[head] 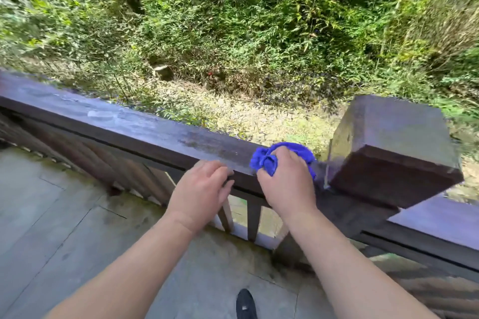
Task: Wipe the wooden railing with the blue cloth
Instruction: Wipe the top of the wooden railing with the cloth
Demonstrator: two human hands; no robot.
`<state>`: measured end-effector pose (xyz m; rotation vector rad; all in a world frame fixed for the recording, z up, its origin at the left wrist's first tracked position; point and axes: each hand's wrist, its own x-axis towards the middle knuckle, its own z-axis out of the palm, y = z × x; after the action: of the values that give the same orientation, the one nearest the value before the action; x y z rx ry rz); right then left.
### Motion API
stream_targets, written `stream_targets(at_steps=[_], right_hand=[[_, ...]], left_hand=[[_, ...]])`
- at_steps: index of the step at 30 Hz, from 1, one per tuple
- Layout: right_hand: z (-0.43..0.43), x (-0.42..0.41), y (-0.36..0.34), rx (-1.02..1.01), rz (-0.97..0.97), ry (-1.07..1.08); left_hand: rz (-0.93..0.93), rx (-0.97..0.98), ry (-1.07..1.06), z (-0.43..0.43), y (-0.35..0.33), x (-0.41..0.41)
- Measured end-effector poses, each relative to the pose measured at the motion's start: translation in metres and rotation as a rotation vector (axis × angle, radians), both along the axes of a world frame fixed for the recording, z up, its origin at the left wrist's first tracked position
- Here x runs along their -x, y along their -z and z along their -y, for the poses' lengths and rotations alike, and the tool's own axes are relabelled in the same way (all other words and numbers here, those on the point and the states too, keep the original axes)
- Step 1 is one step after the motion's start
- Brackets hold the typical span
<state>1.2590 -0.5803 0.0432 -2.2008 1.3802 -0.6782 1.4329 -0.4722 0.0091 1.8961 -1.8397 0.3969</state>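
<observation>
Head-worn view, forward and down over railing [145,132]; close

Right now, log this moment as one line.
right hand: blue cloth on railing beside post | left hand: resting on railing

Both forearms bare, no sleeves; left hand [201,186], right hand [286,184] ungloved; black shoe [245,304]
</observation>
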Motion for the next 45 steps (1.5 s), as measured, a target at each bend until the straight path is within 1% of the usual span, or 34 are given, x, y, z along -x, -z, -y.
stream_targets(at_steps=[3, 6, 9, 13, 16, 17, 19, 22, 24, 26, 28, 31, 35, 38, 42, 45], right_hand=[[0.021, -0.026, -0.002, -0.01, -0.225, -0.062], [0.029, -0.041, 0.001, 0.055, -0.319, -0.19], [0.042, -0.034, 0.002, 0.01, -0.322, -0.276], [0.039, -0.052, 0.003, 0.004, -0.272, -0.239], [0.033, -0.063, 0.007, -0.03, -0.266, -0.334], [0.034, -0.063, 0.007, -0.05, -0.27, -0.341], [0.035, -0.066, 0.009, -0.056, -0.257, -0.289], [0.026, -0.078, 0.011, -0.029, -0.264, -0.249], [0.024, -0.081, 0.009, -0.07, -0.277, -0.273], [0.024, -0.085, 0.006, -0.111, -0.288, -0.232], [0.019, -0.096, 0.005, -0.097, -0.28, -0.195], [0.009, -0.109, 0.004, -0.086, -0.324, -0.267], [0.006, -0.126, -0.003, -0.109, -0.32, -0.203], [-0.002, -0.14, -0.002, -0.098, -0.343, -0.253], [0.0, -0.152, -0.001, -0.143, -0.335, -0.199], [-0.004, -0.163, 0.001, -0.132, -0.345, -0.245]], left_hand=[[0.033, 0.0, 0.017, 0.018, 0.007, -0.02], [0.056, 0.007, 0.083, 0.025, 0.013, -0.035], [0.061, 0.031, 0.148, 0.024, 0.015, -0.044], [0.038, 0.022, 0.193, 0.024, 0.012, -0.051], [0.037, 0.027, 0.253, 0.028, 0.01, -0.057], [0.037, 0.027, 0.272, 0.029, 0.008, -0.06], [0.049, 0.024, 0.303, 0.029, 0.008, -0.066], [0.047, 0.025, 0.311, 0.027, 0.007, -0.075], [0.031, 0.021, 0.318, 0.025, 0.006, -0.084], [0.033, 0.021, 0.32, 0.023, 0.005, -0.097], [0.047, 0.02, 0.324, 0.02, 0.005, -0.109], [0.076, 0.005, 0.333, 0.017, 0.005, -0.123], [0.111, 0.018, 0.342, 0.014, 0.001, -0.137], [0.121, 0.045, 0.347, 0.014, 0.001, -0.143], [0.132, 0.055, 0.32, 0.01, 0.002, -0.157], [0.119, 0.071, 0.325, 0.009, 0.003, -0.167]])
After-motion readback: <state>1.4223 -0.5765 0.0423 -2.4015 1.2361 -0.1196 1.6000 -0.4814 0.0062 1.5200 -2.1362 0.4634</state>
